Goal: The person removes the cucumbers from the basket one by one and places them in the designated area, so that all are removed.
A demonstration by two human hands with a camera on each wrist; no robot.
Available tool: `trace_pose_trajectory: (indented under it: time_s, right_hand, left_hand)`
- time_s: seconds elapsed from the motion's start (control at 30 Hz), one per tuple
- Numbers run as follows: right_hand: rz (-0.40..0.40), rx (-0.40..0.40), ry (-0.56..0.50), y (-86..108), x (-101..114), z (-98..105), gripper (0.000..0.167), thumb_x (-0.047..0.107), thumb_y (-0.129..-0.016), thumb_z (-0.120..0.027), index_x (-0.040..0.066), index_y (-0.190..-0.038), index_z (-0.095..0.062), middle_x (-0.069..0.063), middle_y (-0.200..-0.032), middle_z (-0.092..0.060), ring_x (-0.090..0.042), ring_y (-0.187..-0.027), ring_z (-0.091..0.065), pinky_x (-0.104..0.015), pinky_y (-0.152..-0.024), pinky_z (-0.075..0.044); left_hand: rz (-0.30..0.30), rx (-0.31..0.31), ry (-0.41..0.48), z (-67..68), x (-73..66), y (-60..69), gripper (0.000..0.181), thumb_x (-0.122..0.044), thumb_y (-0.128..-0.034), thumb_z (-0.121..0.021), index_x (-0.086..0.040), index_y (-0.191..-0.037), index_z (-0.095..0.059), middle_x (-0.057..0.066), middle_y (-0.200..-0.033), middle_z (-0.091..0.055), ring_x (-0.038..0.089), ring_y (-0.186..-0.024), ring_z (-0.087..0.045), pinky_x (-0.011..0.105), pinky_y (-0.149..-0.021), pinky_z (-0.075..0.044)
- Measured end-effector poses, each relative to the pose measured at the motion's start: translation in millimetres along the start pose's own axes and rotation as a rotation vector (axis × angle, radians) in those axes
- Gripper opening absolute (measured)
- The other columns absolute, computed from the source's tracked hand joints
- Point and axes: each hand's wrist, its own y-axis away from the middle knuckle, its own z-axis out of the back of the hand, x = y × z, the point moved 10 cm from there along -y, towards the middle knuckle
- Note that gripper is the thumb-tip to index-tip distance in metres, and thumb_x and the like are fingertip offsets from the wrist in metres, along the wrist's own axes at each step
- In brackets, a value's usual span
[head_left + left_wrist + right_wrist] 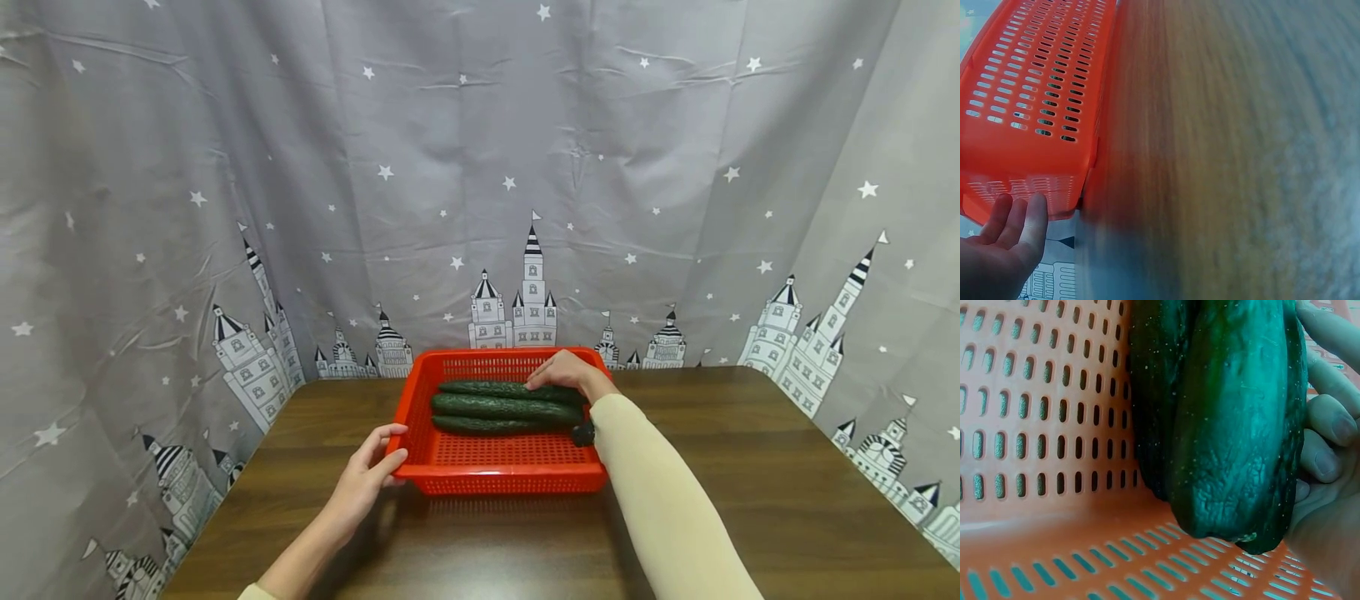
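Three long dark-green cucumbers lie side by side in a red perforated plastic basket (510, 469): the far cucumber (480, 387), the middle cucumber (502, 407) and the near cucumber (483, 426). My left hand (363, 475) holds the basket's near-left corner, thumb and forefinger at the rim; in the left wrist view its other fingers (1035, 215) lie against the outer wall. My right hand (564, 371) reaches in from the right, fingertips on the far cucumber. The right wrist view shows its fingers (1335, 419) beside the cucumbers, some bent, with no thumb visible on their near side.
The basket stands on a brown wooden table (720, 450), near its back edge. A grey curtain (510, 125) printed with stars and castles hangs behind and along both sides. A small black device (583, 433) sits at the right sleeve's cuff.
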Motion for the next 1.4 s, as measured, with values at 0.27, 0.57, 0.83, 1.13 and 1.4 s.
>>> trace_pose_trajectory:
  time_s: [0.27,0.57,0.83,1.13,1.4]
  right_hand:
    - [0.013,-0.012,0.05,-0.7,2.1,-1.0,0.024,0.022,-0.08,-0.084,0.009,-0.1,-0.081,-0.004,-0.1,-0.078,-0.023,-0.117,-0.064,-0.038,-0.103,-0.049]
    - [0.023,0.015,0.058,-2.3,1.9,-3.0,0.025,0.023,-0.079,-0.085,0.01,-0.099,-0.082,-0.003,-0.1,-0.078,-0.022,-0.114,-0.066,-0.037,-0.1,-0.051]
    - [0.013,0.056,0.051,-2.9,-0.4,-6.0,0.031,0.027,-0.079,-0.086,0.01,-0.104,-0.081,-0.005,-0.107,-0.077,-0.023,-0.121,-0.063,-0.039,-0.101,-0.05]
    - [-0.021,0.055,0.01,-0.1,-4.0,-9.9,0.035,0.028,-0.08,-0.084,0.01,-0.109,-0.079,-0.005,-0.112,-0.076,-0.022,-0.12,-0.063,-0.036,-0.099,-0.051]
    - [-0.031,0.077,0.076,-2.9,-6.1,-13.9,0.041,0.038,-0.082,-0.082,0.015,-0.116,-0.077,-0.003,-0.122,-0.072,-0.024,-0.129,-0.056,-0.039,-0.107,-0.046]
  left_hand:
    - [-0.001,-0.006,-0.008,-0.6,-1.0,0.1,0.04,-0.013,-0.101,-0.059,-0.009,-0.139,-0.049,0.024,-0.124,-0.054,0.018,-0.09,-0.065,0.034,-0.081,-0.058]
    - [-0.004,-0.007,0.003,-1.0,-1.3,1.3,0.039,-0.015,-0.1004,-0.06,-0.01,-0.138,-0.05,0.023,-0.123,-0.056,0.017,-0.089,-0.065,0.033,-0.08,-0.058]
    - [-0.015,-0.01,-0.003,-1.5,-2.6,1.5,0.038,-0.014,-0.1009,-0.059,-0.009,-0.137,-0.05,0.024,-0.12,-0.055,0.017,-0.088,-0.064,0.034,-0.079,-0.058]
    - [0.0,-0.013,0.008,-2.4,0.2,1.3,0.038,-0.014,-0.1005,-0.06,-0.01,-0.137,-0.05,0.024,-0.121,-0.055,0.017,-0.088,-0.065,0.034,-0.08,-0.058]
    - [-0.008,-0.006,0.014,-1.3,0.0,1.3,0.039,-0.015,-0.101,-0.06,-0.011,-0.138,-0.049,0.023,-0.122,-0.054,0.017,-0.089,-0.065,0.035,-0.081,-0.058]
